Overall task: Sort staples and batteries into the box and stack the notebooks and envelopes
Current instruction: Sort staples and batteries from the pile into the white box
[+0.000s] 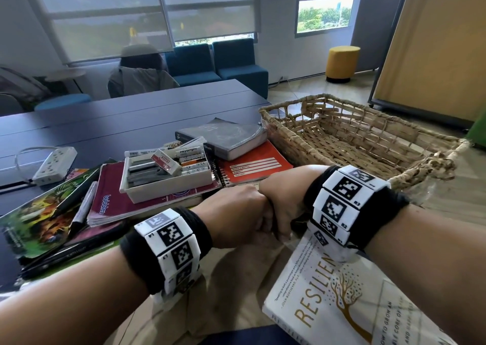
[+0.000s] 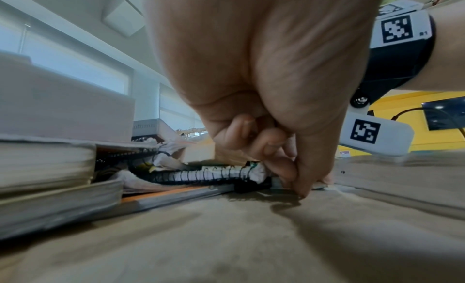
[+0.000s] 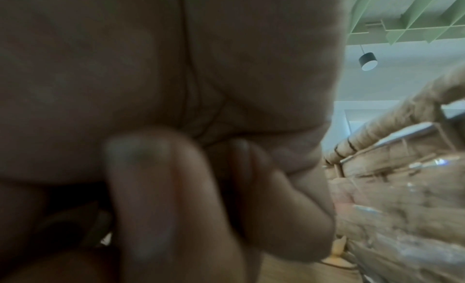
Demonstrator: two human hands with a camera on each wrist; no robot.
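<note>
Both hands meet low over a brown envelope (image 1: pixel 236 279) at the table's front. My left hand (image 1: pixel 236 213) has its fingers curled down, and in the left wrist view its fingertips (image 2: pixel 299 189) pinch a small grey staple strip (image 2: pixel 275 182) lying on the envelope (image 2: pixel 226 237). My right hand (image 1: pixel 278 210) touches the left, fingers curled; the right wrist view is dark and hides what lies under them. Behind the hands a white box (image 1: pixel 168 194) holds grey staples (image 1: pixel 142 171) and batteries (image 1: pixel 192 160). It sits on a maroon notebook (image 1: pixel 110 205), next to a red spiral notebook (image 1: pixel 252 165).
A wicker basket (image 1: pixel 265 114) stands at the right, close to my right wrist. A white book (image 1: pixel 342 305) lies at the front right and a grey book (image 1: pixel 223 136) behind the box. Pens (image 1: pixel 84 207), a green book (image 1: pixel 34 213) and a power strip (image 1: pixel 55 164) lie at the left.
</note>
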